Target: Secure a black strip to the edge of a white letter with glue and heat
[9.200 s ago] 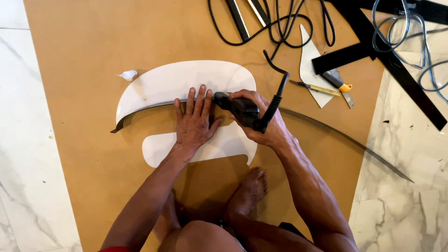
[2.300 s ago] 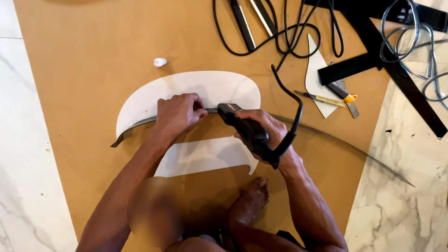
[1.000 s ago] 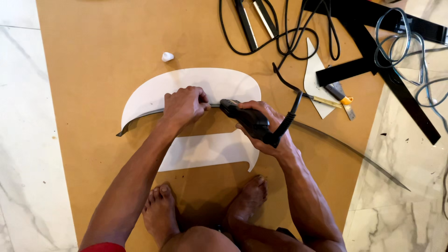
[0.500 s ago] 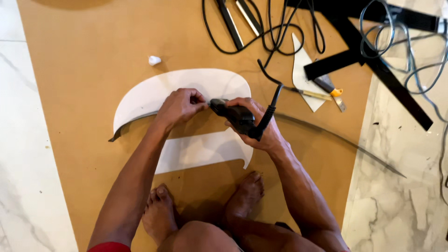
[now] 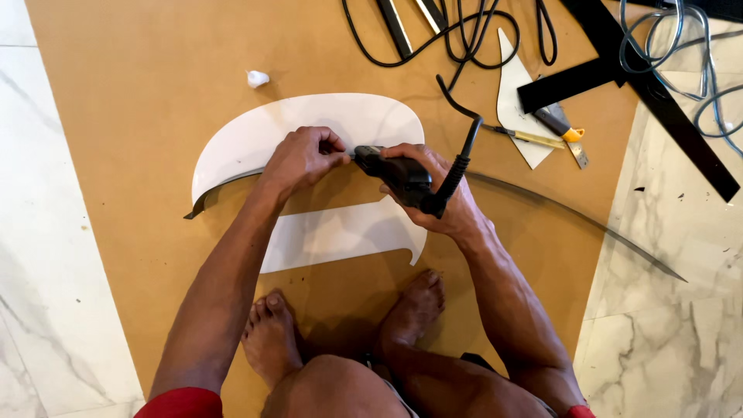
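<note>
Squatting on a brown board (image 5: pixel 139 155) laid over a white marble floor (image 5: pixel 39 255), a person works with both hands at the middle of the scene. The right hand (image 5: pixel 433 193) has its fingers wrapped tight around a black tool (image 5: pixel 395 172), whose cable (image 5: pixel 457 116) loops away to the far side. The left hand (image 5: pixel 303 155) is curled into a loose fist, fingertips together, pressing where the tool's nose meets a dark curved strip (image 5: pixel 573 217). That strip runs from the left, under both hands, and out to the right onto the marble. It lies along the near edge of a white curved panel (image 5: pixel 309 116); a second white piece (image 5: pixel 340 232) lies just nearer, in front of two bare feet (image 5: pixel 271 340).

Far right on the board are a white offcut (image 5: pixel 515 85), a knife with a yellow end (image 5: pixel 565 131) and black bars (image 5: pixel 665 116). Grey cable (image 5: pixel 681 54) coils at the far right. A small white blob (image 5: pixel 257 78) sits far left of the panel.
</note>
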